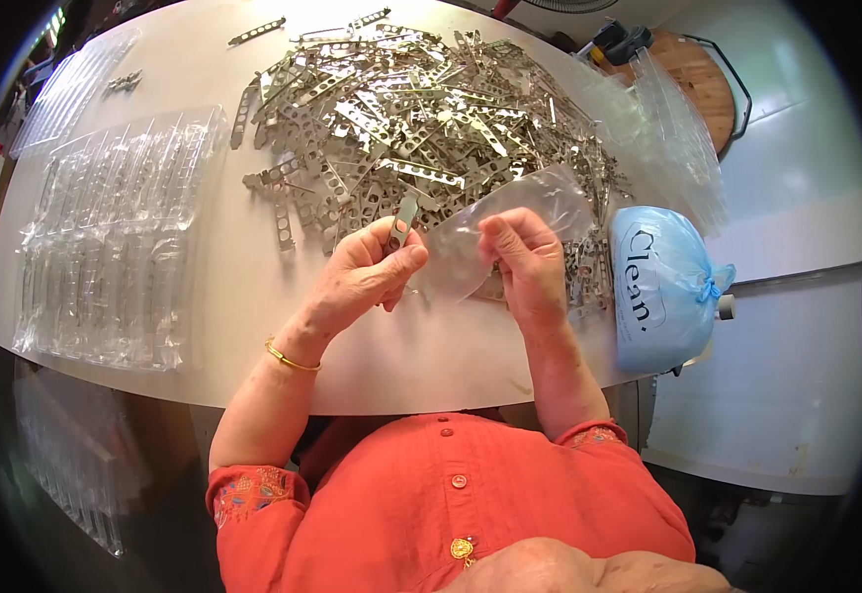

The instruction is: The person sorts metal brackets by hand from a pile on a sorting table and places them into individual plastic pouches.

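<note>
Between the thumb and fingers of my left hand (pixel 364 265) is a flat perforated metal strip (pixel 407 211), its upper end pointing away from me. My right hand (pixel 532 269) is closed in a pinch on a clear plastic bag (pixel 555 200), which spreads out behind and to the left of the fingers. Just beyond both hands lies a big heap of similar shiny metal strips (pixel 352 119) with round holes, and the bag covers part of it. The lower part of the held strip is hidden by my fingers.
On the left lie clear plastic packs (pixel 110 237) in a tray-like stack, with another clear tray (pixel 75 84) behind. A tied blue bag (pixel 660 292) marked "Clean" stands at the right edge. Loose clear plastic bags (pixel 668 138) lie at the back right, near a round wooden stool (pixel 683 84).
</note>
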